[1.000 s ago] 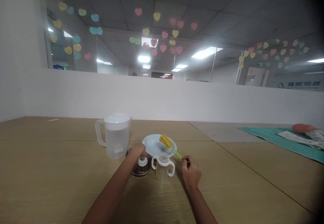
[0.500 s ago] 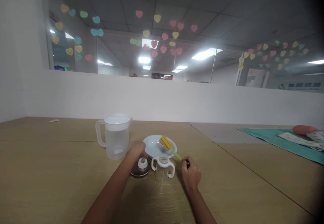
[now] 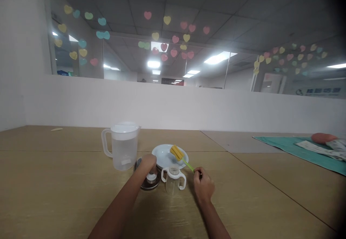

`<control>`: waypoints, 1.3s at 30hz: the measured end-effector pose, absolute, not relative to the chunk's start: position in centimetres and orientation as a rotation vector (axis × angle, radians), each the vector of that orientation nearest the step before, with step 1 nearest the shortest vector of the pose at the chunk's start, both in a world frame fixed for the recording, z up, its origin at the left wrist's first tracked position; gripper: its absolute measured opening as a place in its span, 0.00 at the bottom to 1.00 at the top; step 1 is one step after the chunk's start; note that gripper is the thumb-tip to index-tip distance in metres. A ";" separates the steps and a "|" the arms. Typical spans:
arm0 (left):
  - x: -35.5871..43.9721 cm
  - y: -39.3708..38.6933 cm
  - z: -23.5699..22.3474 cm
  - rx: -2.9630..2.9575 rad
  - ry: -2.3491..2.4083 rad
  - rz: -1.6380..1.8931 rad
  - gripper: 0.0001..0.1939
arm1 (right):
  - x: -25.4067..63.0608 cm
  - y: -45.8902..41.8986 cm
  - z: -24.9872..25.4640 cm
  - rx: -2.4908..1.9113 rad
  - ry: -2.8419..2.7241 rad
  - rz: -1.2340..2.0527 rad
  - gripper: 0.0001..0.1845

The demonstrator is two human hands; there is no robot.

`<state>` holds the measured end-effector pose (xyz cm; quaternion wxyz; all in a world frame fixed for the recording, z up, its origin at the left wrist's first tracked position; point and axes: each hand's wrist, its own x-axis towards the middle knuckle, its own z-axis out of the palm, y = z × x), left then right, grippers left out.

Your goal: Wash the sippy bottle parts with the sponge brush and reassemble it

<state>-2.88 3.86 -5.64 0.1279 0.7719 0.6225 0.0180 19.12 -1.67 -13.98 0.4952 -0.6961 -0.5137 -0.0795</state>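
Note:
My left hand (image 3: 147, 163) rests with curled fingers on a round dark-rimmed lid (image 3: 149, 182) with a white knob, lying on the wooden table. My right hand (image 3: 203, 186) is closed on the green handle of a bottle brush (image 3: 180, 156), whose yellow sponge head hangs over a pale blue plate (image 3: 163, 153). Between my hands stands a small clear cup (image 3: 173, 179) with two white handles. A clear plastic jug (image 3: 123, 146) holding water stands to the left of the plate.
The wooden table (image 3: 54, 181) runs to a white partition wall at the back. A teal cloth (image 3: 292, 146) with papers and an orange object (image 3: 323, 137) lies at the far right. Glass panes above carry coloured heart stickers.
My left hand has shifted a little on the lid, which now sits slightly lower and tilted. My right hand and the brush have barely moved.

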 end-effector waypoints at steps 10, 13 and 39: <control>-2.9 4.9 -5.0 2.152 1.843 -0.361 0.12 | 19.0 -1.8 -13.7 -1.741 -1.254 -0.147 0.15; -2.6 4.8 -4.9 2.174 1.851 -0.381 0.12 | 19.0 -1.8 -13.7 -1.753 -1.252 -0.145 0.15; -1.9 -1.2 0.9 2.623 1.094 0.401 0.15 | 18.9 -2.0 -13.4 -1.769 -1.230 -0.087 0.14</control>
